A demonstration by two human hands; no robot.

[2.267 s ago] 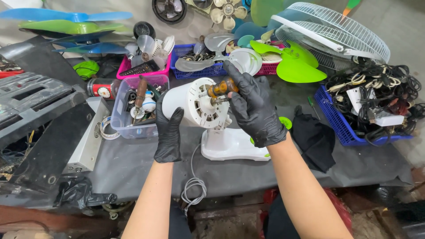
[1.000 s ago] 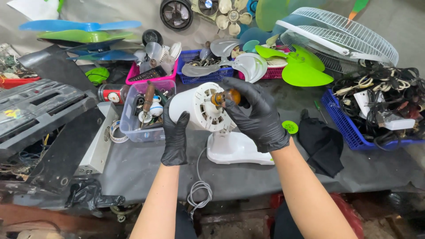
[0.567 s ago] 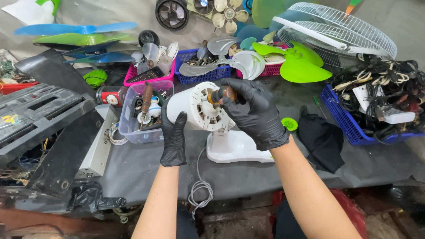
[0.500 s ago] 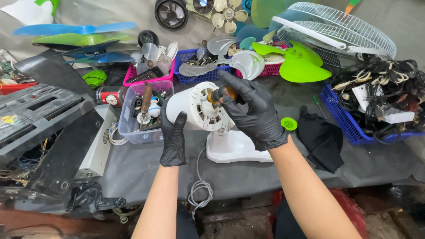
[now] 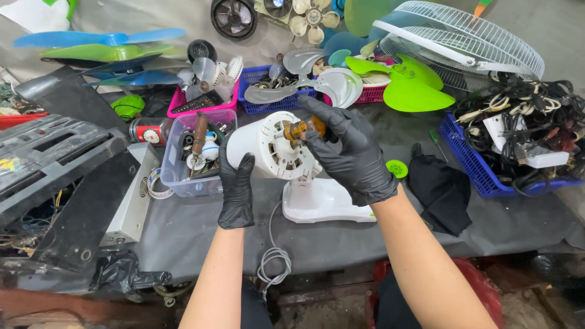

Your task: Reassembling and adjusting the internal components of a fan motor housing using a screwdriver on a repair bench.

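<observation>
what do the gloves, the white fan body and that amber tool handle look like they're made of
Gloves, left hand and right hand: thin black rubbery material, likely nitrile, wrinkled with a soft sheen.
White fan motor housing: apparently moulded plastic, smooth, with vent slots.
Amber tool handle: translucent, probably hard plastic; light passes through it.

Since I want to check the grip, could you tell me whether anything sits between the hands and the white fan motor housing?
Nothing visible does. The left hand rests directly on the white fan motor housing, and the right hand holds an amber-handled tool against its front.
</observation>
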